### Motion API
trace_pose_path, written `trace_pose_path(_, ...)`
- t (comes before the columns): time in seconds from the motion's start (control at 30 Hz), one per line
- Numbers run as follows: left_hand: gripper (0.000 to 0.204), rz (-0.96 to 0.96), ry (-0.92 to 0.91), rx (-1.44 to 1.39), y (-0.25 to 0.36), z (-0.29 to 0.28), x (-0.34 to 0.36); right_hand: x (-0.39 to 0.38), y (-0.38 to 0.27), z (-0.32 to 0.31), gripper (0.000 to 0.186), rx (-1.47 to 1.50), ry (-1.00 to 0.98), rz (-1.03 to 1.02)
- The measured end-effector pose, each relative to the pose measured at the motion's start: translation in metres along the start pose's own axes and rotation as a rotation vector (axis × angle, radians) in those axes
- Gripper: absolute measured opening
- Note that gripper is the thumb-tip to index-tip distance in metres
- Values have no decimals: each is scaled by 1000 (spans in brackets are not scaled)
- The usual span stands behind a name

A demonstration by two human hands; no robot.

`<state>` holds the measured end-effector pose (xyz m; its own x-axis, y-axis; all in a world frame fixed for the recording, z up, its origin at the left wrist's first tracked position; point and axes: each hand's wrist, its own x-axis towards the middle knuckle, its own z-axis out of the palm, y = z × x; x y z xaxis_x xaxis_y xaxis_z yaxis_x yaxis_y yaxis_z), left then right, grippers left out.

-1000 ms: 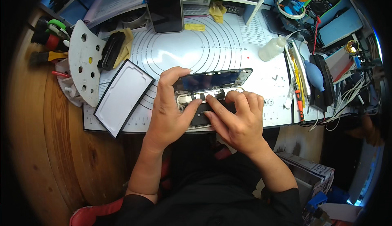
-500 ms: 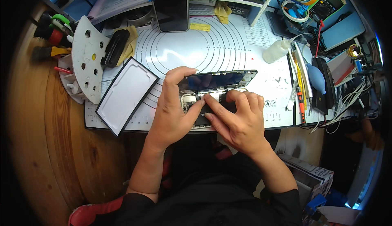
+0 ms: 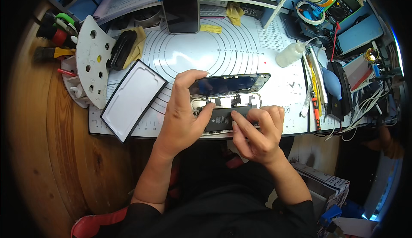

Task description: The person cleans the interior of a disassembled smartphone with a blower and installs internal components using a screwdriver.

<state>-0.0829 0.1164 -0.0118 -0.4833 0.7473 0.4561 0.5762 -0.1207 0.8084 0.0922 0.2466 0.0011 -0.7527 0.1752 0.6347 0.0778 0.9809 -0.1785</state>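
White mat point(image 3: 240, 53) with ring markings covers the desk, and an opened phone point(image 3: 227, 109) lies on its near edge, just in front of the person. The phone's screen point(image 3: 229, 84) is lifted up from the body, tilted along its far side, showing the black battery point(image 3: 223, 118) and metal parts inside. The left hand point(image 3: 182, 113) grips the phone's left end, fingers curled over the raised screen and thumb pressed on the inside by the battery. The right hand point(image 3: 257, 130) rests on the phone's near right part, fingers bent close together with the fingertips on the battery; whether it pinches anything small I cannot tell. Left of the phone lies a black-rimmed white screen frame point(image 3: 133, 98) on the mat. Beyond the phone another dark phone point(image 3: 179, 6) stands upright. Right of the phone are a small clear bottle point(image 3: 291, 54) and a blue air blower point(image 3: 332, 82).
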Motion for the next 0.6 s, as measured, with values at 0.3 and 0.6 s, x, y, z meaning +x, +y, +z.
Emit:
trace_pose_path(0.3,69,-18,-6,14,-1,0,0,4,0,2,34,-31,-17,-8)
trace_pose_path(0.6,70,-26,-2,27,0,0,0,6,-2,2,33,-11,-48,53)
